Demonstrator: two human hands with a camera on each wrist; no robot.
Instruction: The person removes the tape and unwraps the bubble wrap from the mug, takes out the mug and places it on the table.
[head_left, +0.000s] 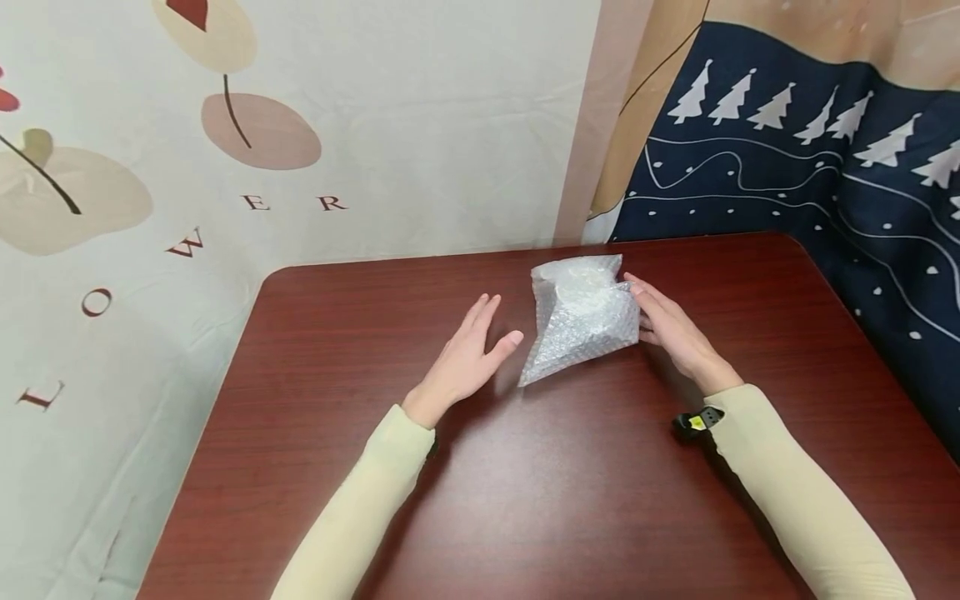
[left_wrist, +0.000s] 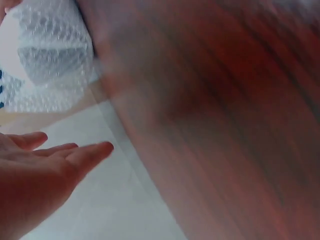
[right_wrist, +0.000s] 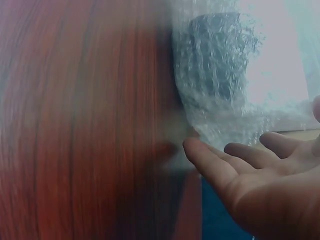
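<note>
A bubble wrap package (head_left: 581,312) stands near the back of the dark red table, something pale inside it; its lower left corner sticks out to a point. My right hand (head_left: 678,337) is at the package's right side, fingers extended and fingertips right at the wrap. In the right wrist view those fingers (right_wrist: 215,165) lie straight beside the bubble wrap (right_wrist: 220,65). To the left, my left hand (head_left: 465,358) hovers with spread, straight fingers, a gap between it and the package. The left wrist view shows this hand (left_wrist: 45,170) holding nothing.
The wooden table (head_left: 315,433) ends at a back edge against a pale printed curtain (head_left: 435,125). A navy cloth with white trees (head_left: 772,158) hangs at the right. A small black device (head_left: 693,423) sits at the right wrist.
</note>
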